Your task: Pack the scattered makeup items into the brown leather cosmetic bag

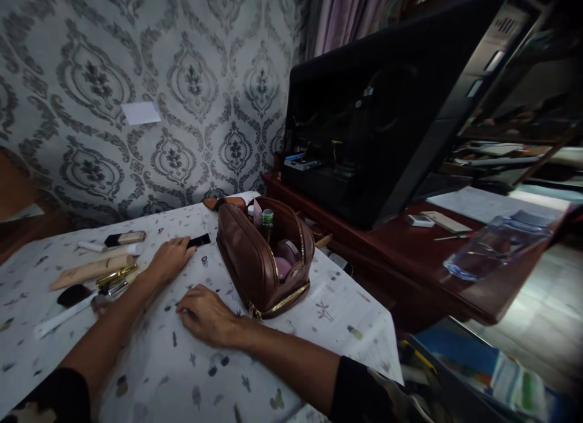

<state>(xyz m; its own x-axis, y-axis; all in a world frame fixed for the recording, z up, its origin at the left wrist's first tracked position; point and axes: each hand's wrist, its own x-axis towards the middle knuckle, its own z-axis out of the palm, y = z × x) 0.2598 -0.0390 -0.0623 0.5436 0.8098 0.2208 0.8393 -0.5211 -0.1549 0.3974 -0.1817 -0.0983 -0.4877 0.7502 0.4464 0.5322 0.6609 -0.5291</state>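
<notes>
Sleeves of black cloth frame your forearms across a white tabletop (pixel 155 374) printed with small plant-like motifs. Your right hand (pixel 204 313) rests with its fingers loosely curled; whether they close on anything cannot be told. Just past its wrist stands the brown bag (pixel 241 247), unzipped, a green-topped bottle (pixel 267 218) and a pink round item (pixel 283 268) showing inside. Your left hand (pixel 170 259) reaches farther, its fingertips at the near end of a small black item (pixel 200 240) lying left of the bag; whether they grip it or only touch it cannot be told.

To your left, a dark brush head (pixel 74 295), a gold tube (pixel 116 276) and a beige tube (pixel 88 272) lie close together, a dark-capped bottle (pixel 132 238) behind them. To your right, a dark red desk (pixel 405 262) carries a clear plastic bottle (pixel 496 247), beside a pale tiled floor (pixel 546 295), and a large black case (pixel 332 137) looms over it. Farthest off, grey damask patterns the wall (pixel 191 137), where a white rectangle (pixel 141 113) shows, and a mauve curtain (pixel 346 16) hangs behind the case.
</notes>
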